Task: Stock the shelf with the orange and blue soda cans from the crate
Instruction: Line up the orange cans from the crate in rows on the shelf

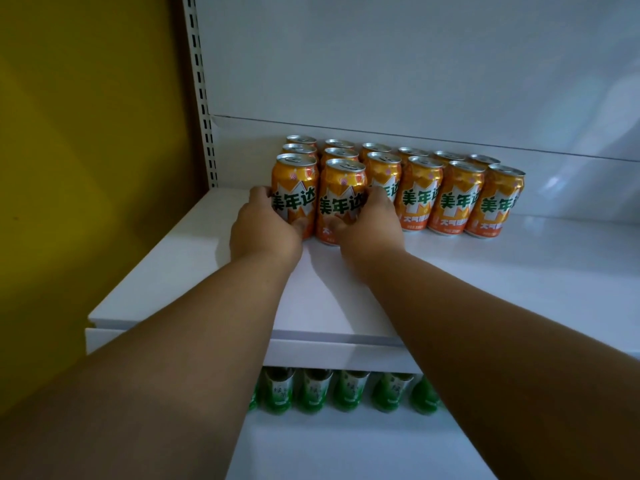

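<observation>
Both arms outstretched, hands (266, 225) (367, 225) gripping two orange cans (294, 188) (341, 195)

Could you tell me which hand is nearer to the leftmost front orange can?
Left. The left hand holds that leftmost front can; the right hand holds the neighbouring can, one place to its right.

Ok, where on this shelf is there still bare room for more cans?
Bare shelf lies in front of the orange cans, right of them, and left toward the slotted upright. Crowded where left hand and right hand hold the front two.
</observation>
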The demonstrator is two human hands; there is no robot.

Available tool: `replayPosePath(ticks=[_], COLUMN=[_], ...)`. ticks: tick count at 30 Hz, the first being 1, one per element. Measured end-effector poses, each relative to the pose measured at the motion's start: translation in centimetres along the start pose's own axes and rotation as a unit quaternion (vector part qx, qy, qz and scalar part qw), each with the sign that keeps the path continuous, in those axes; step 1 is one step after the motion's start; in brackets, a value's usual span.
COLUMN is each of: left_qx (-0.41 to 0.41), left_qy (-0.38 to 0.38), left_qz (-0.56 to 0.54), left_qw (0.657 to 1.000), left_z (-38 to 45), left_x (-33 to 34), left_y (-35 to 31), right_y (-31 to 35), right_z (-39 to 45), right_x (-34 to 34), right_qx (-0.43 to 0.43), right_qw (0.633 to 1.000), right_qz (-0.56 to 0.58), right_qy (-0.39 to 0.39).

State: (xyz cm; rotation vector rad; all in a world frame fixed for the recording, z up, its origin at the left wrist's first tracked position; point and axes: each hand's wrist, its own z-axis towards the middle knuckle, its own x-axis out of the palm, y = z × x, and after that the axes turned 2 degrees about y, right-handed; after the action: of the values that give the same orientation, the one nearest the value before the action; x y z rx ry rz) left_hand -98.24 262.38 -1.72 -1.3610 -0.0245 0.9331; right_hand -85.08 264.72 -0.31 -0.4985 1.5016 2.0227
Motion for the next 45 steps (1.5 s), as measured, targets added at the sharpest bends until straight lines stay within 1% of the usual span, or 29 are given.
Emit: replayPosePath(ticks=[5, 7, 9, 10, 12, 14, 18, 21, 23, 26, 29, 32, 35, 38, 43, 45], left_qx=[0.004, -0.017, -0.032, -0.02, 0.036, 0.108, 0.227, 0.295, 0.332, 0.381, 0.421, 0.443, 0.462, 0.467, 0.435, 0.417], left_qy=[0.006, 0.001, -0.017, -0.025, -0.034, -0.039, -0.052, -0.056, -0.038, -0.025, 0.004, 0.046, 0.094, 0.145, 0.23, 0.275], left_qz=[0.002, -0.007, -0.022, -0.03, -0.034, -0.033, -0.098, -0.137, -0.16, -0.168, -0.174, -0.193, -0.194, -0.19, -0.186, -0.174], left_qw=[1.0, 1.0, 0.999, 0.999, 0.998, 0.993, 0.968, 0.944, 0.929, 0.909, 0.89, 0.874, 0.86, 0.852, 0.851, 0.849], left_z=[-0.2, -0.8, -2.0, -2.9, -5.4, -8.5, -14.6, -19.2, -22.5, -26.9, -31.1, -34.7, -37.7, -40.6, -43.9, -45.1], left_x=[-0.1, -0.5, -1.1, -1.5, -2.2, -3.2, -5.6, -7.1, -7.7, -8.1, -7.6, -5.7, -2.5, 1.0, 7.5, 10.2], left_y=[-0.3, -0.7, -1.3, -1.7, -3.2, -5.5, -11.5, -15.2, -17.2, -19.6, -21.4, -22.2, -22.1, -21.0, -18.0, -16.4], right_y=[0.6, 1.3, 2.0, 2.3, 3.0, 3.5, 4.6, 4.6, 4.3, 3.6, 1.8, -1.2, -5.1, -9.5, -16.3, -19.4], right_z=[-0.1, -0.6, -1.7, -2.4, -4.4, -6.8, -12.4, -16.3, -18.9, -23.0, -27.0, -30.2, -32.8, -34.9, -36.6, -37.1], right_x=[-0.6, -1.6, -3.0, -3.9, -6.2, -8.7, -14.2, -19.0, -22.7, -27.8, -32.0, -34.8, -36.0, -35.8, -34.2, -33.4], right_qx=[0.027, 0.048, 0.047, 0.028, -0.027, -0.088, -0.186, -0.21, -0.231, -0.259, -0.254, -0.244, -0.226, -0.198, -0.126, -0.086], right_qw=[0.999, 0.998, 0.999, 0.999, 0.998, 0.989, 0.964, 0.951, 0.942, 0.926, 0.917, 0.914, 0.912, 0.919, 0.93, 0.939], right_qz=[0.005, 0.022, 0.007, -0.013, -0.053, -0.071, -0.032, -0.017, -0.026, -0.08, -0.142, -0.172, -0.199, -0.197, -0.203, -0.208], right_qy=[0.03, 0.04, 0.027, 0.01, -0.035, -0.091, -0.189, -0.225, -0.242, -0.263, -0.274, -0.276, -0.279, -0.28, -0.278, -0.262])
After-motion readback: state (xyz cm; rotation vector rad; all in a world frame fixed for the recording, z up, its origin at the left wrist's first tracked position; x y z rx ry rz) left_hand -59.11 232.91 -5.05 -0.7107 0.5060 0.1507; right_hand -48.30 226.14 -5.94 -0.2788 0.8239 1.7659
